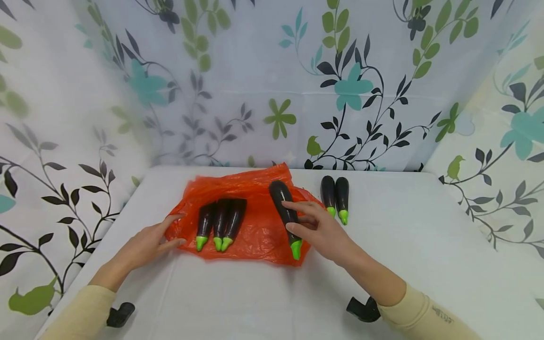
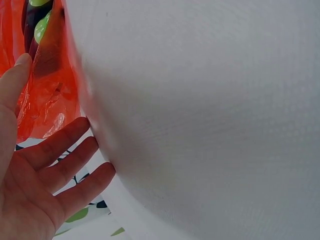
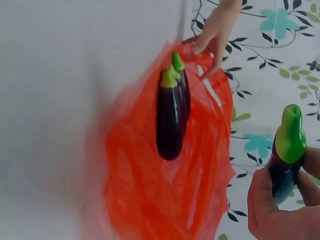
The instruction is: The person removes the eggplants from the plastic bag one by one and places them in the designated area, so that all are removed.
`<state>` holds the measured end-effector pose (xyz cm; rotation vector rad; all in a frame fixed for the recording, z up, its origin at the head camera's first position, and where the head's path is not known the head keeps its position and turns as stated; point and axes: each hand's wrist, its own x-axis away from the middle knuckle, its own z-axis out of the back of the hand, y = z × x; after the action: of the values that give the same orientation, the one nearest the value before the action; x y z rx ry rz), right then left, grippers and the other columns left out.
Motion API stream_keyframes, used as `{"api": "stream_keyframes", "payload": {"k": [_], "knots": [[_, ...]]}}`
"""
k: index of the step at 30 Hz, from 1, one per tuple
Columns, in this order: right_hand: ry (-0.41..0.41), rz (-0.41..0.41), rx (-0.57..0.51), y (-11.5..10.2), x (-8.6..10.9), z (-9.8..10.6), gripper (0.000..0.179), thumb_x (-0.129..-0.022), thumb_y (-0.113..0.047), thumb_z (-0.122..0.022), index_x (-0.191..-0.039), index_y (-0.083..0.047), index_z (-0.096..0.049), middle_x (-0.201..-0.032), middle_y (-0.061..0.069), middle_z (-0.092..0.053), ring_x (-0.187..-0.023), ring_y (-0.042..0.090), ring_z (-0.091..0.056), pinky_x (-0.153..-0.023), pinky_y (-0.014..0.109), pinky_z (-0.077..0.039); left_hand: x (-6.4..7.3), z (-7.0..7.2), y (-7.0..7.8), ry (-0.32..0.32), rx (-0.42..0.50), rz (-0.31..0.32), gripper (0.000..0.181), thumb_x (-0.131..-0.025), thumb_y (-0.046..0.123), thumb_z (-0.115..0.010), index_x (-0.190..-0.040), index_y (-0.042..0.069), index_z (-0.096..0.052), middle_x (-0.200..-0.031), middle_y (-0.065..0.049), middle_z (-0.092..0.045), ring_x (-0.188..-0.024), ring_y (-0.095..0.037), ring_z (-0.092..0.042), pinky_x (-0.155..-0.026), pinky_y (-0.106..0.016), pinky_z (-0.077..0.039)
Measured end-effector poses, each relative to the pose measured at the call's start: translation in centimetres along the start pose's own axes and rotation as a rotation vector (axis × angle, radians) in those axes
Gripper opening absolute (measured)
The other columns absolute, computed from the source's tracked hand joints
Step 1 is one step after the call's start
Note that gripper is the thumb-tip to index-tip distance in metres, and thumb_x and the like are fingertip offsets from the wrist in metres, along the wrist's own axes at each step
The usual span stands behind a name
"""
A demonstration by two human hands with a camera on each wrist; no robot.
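Observation:
My right hand (image 1: pixel 325 231) pinches a dark purple eggplant (image 1: pixel 280 196) between thumb and fingers, above the right part of a red plastic bag (image 1: pixel 263 238). Its green stem end points down toward me in the head view; in the right wrist view that green cap (image 3: pixel 291 132) sticks up past the fingers. On the bag's left half lie three more eggplants (image 1: pixel 220 222), side by side with stems toward me. My left hand (image 1: pixel 142 243) is at the bag's left edge, fingers spread and loosely extended, as the left wrist view also shows of the fingers (image 2: pixel 75 192).
Two eggplants (image 1: pixel 328 191) lie side by side on the white table (image 1: pixel 408 236), just right of the bag. Small black devices (image 1: pixel 121 314) show beside both wrists. Behind the table's far edge hangs a leaf-patterned cloth (image 1: pixel 238 94).

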<state>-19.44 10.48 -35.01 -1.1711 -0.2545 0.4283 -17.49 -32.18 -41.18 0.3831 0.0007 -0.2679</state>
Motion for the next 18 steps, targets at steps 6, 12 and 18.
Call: {"api": "stream_keyframes", "payload": {"k": [6,12,18], "knots": [[0.064,-0.015,0.0,0.0,-0.4,1.3,0.047,-0.093,-0.026,-0.068,-0.139,-0.031,-0.056,-0.134,0.006,-0.047,-0.115,0.025,-0.06,-0.088,0.036,-0.054,0.1,0.0,0.0,0.003,0.0,0.003,0.069,-0.089,0.038,-0.071,-0.142,0.009,-0.039,-0.11,-0.02,-0.064,-0.093,-0.035,-0.063,-0.082,-0.06,-0.05],[0.116,-0.031,0.027,0.8,-0.9,2.9,0.049,-0.095,-0.028,-0.066,-0.142,-0.031,-0.052,-0.14,0.006,-0.042,-0.119,0.027,-0.058,-0.091,0.04,-0.053,0.2,-0.1,-0.1,0.011,0.0,-0.013,0.068,-0.09,0.038,-0.07,-0.143,0.009,-0.039,-0.112,-0.022,-0.064,-0.093,-0.036,-0.063,-0.083,-0.06,-0.05],[0.172,-0.084,-0.01,2.0,-1.8,4.7,0.05,-0.096,-0.032,-0.063,-0.144,-0.033,-0.048,-0.141,0.013,-0.043,-0.121,0.03,-0.056,-0.096,0.046,-0.049,0.1,-0.1,0.0,0.008,0.002,-0.014,0.069,-0.089,0.038,-0.071,-0.143,0.009,-0.039,-0.116,-0.023,-0.062,-0.096,-0.037,-0.063,-0.084,-0.06,-0.05]]}}
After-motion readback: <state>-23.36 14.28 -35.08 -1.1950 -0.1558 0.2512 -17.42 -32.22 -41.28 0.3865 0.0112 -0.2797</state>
